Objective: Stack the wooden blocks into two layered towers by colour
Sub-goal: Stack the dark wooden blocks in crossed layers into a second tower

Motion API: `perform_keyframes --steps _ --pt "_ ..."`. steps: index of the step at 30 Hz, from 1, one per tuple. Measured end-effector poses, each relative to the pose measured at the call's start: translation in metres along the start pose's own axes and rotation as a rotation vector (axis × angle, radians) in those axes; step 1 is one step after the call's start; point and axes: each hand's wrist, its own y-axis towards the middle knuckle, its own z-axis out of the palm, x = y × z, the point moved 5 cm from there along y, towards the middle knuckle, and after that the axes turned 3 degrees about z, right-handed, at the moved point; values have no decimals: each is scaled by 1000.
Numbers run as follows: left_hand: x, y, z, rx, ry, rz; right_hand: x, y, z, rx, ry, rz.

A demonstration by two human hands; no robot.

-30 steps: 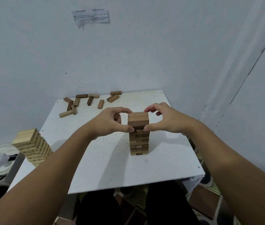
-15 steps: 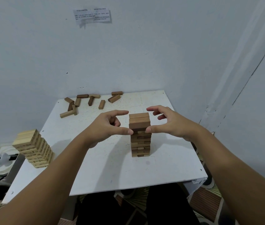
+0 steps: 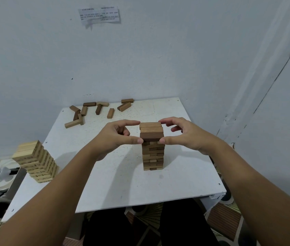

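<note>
A dark brown tower [image 3: 152, 148] of layered wooden blocks stands near the middle of the white table [image 3: 119, 183], slightly toward 3 o'clock. Both hands flank its top layer [image 3: 151, 131]. The left hand [image 3: 115, 137] sits at the 9 o'clock side, thumb tip touching the left end of the top blocks and forefinger reaching to the far upper edge, the other fingers curled in. The right hand [image 3: 185, 134] mirrors it at the 3 o'clock side, thumb against the right end and forefinger at the far corner. Together they pinch the top layer from both sides; neither hand wraps round it. At the table's 8 o'clock edge stands a pale tower [image 3: 35, 161], leaning in this wide view, well apart from the brown one. Toward 11 o'clock, near the wall [image 3: 140, 59], loose brown blocks [image 3: 96, 110] lie scattered, some touching or overlapping. A printed paper [image 3: 99, 15] is stuck high on the wall at 12 o'clock.
</note>
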Motion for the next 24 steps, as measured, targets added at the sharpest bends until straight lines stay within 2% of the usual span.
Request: perform_keyframes --steps 8,12,18,24 --pt "-2 -3 1 -2 17 -19 2 -3 -2 -2 14 -5" --pt "2 -10 -3 -24 16 -3 -4 -11 -2 -72 52 -25" --pt "16 -36 16 -276 212 20 -8 -25 30 -118 319 -38" --pt "12 -45 56 -205 135 -86 -6 -21 53 -151 431 -8"
